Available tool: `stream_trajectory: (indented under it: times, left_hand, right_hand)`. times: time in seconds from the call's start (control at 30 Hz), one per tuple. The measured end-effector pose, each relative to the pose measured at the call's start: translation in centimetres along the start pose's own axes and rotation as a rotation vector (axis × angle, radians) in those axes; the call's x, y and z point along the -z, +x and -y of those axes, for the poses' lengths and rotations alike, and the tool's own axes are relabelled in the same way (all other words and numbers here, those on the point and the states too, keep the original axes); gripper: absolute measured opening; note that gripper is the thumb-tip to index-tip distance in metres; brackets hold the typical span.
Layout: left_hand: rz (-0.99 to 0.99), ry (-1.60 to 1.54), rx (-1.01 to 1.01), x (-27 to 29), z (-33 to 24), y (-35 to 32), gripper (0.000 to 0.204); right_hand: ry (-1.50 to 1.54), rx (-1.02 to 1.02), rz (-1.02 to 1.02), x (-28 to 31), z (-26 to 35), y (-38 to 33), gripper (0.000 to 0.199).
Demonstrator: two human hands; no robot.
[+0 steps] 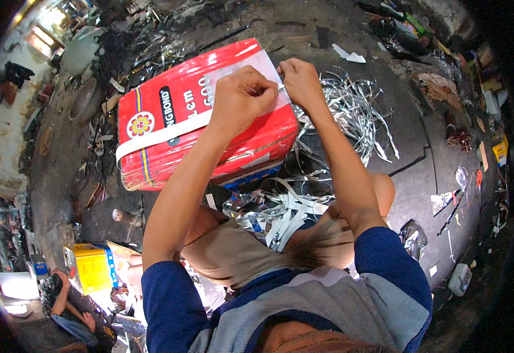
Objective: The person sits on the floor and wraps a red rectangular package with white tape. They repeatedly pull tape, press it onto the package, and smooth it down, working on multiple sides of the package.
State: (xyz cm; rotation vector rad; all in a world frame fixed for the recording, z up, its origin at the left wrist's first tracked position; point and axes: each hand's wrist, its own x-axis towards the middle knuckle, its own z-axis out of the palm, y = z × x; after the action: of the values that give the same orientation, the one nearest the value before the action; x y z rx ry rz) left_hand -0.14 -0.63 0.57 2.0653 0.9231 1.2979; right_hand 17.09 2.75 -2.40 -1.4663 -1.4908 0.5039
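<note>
A red box (168,117) with a glossy, clear covering lies tilted in front of me. A white strip (168,135) runs along its top, bends down over the left end and passes under my left hand. My left hand (242,97) is closed in a pinch over the strip, near a pale grey panel on the box. Just right of it, my right hand (298,82) is closed at the box's right edge. Its fingertips face away from me, and what they hold is hidden. The two hands are close together but apart.
A heap of shiny silver strips (354,112) lies right of the box, with white strips (292,212) by my legs. At the lower left stand a yellow box (89,267) and another person's arm (61,294). A small white container (460,279) sits at the right.
</note>
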Motion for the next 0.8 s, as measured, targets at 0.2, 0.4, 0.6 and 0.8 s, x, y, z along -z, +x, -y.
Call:
stream_trajectory:
  times: [0.2,0.4,0.6,0.8]
  left_hand:
    - [-0.018,0.012,0.008,-0.1,-0.2,0.7,0.007]
    - [0.001,0.042,0.027,0.1,0.2,0.9,0.008]
    - [0.018,0.027,0.066,-0.5,0.4,1.1,0.008]
    - [0.046,0.005,0.029,-0.2,-0.1,1.0,0.009]
  right_hand:
    - [0.1,-0.146,-0.063,-3.6,-6.5,-1.9,0.031]
    - [-0.054,-0.289,-0.048,-9.9,-19.3,-5.0,0.033]
    - [-0.391,-0.353,0.183,-11.3,-28.8,-11.3,0.023]
    - [-0.361,-0.763,0.175,-11.7,-30.9,-14.5,0.028]
